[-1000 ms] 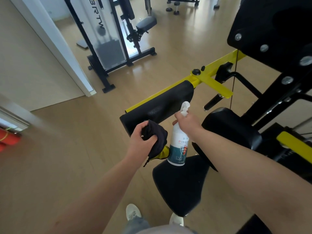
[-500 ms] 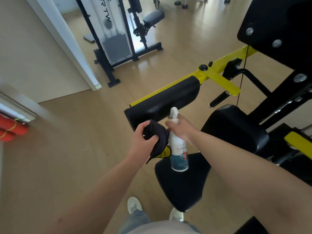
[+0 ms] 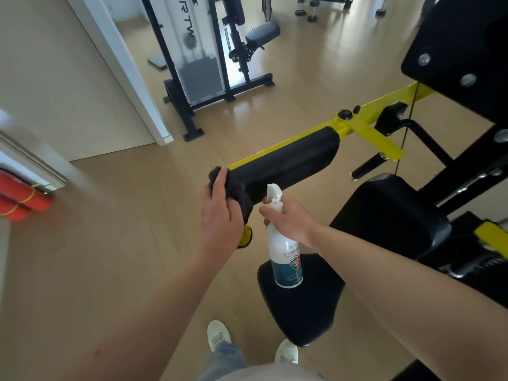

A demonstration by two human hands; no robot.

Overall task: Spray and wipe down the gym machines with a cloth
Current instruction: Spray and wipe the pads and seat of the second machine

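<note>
My left hand (image 3: 220, 215) grips a dark cloth (image 3: 239, 196) and presses it on the near end of a long black arm pad (image 3: 288, 163) mounted on a yellow bar (image 3: 379, 105). My right hand (image 3: 288, 218) holds the neck of a white spray bottle (image 3: 284, 257) with a teal label, upright, just right of the cloth. The bottle's white nozzle sits in front of the pad. Below it is the machine's black seat (image 3: 299, 306).
A black back pad (image 3: 384, 215) and black frame with bolts (image 3: 461, 50) fill the right side. Another weight machine (image 3: 200, 72) stands at the back on the wooden floor. A white door frame (image 3: 132, 78) and red rolls (image 3: 22, 202) are at left. My shoes (image 3: 218, 335) are below.
My left hand moved the cloth up onto the end of the arm pad. My right hand lowered the spray bottle and shifted it slightly right.
</note>
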